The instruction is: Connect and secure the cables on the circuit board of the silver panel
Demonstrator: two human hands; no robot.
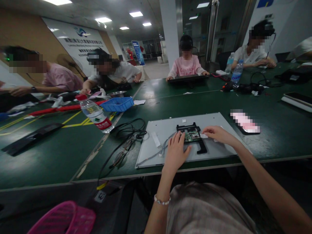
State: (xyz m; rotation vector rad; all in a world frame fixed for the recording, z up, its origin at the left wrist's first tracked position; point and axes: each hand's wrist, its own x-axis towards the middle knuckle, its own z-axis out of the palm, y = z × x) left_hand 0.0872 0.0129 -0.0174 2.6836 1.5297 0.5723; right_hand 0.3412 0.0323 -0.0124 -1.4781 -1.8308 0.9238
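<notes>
A grey metal panel (219, 121) lies flat near the front edge of the dark green table (170, 100). On its middle sits a black plastic bracket (201, 148) holding a small green circuit board (191, 135). My left hand (175, 152) rests flat on the panel, fingers spread, fingertips touching the left side of the board. My right hand (216, 133) comes in from the right, its fingers pinching at the right edge of the board. Grey wires (156, 154) run from the board toward the left across the panel.
Black cables (126, 130) and a lying water bottle (95, 115) sit left of the panel, with a blue tray (117, 104) behind. A phone (245, 123) lies to the right. Several people work around the table. A pink basket (63, 219) stands on the floor.
</notes>
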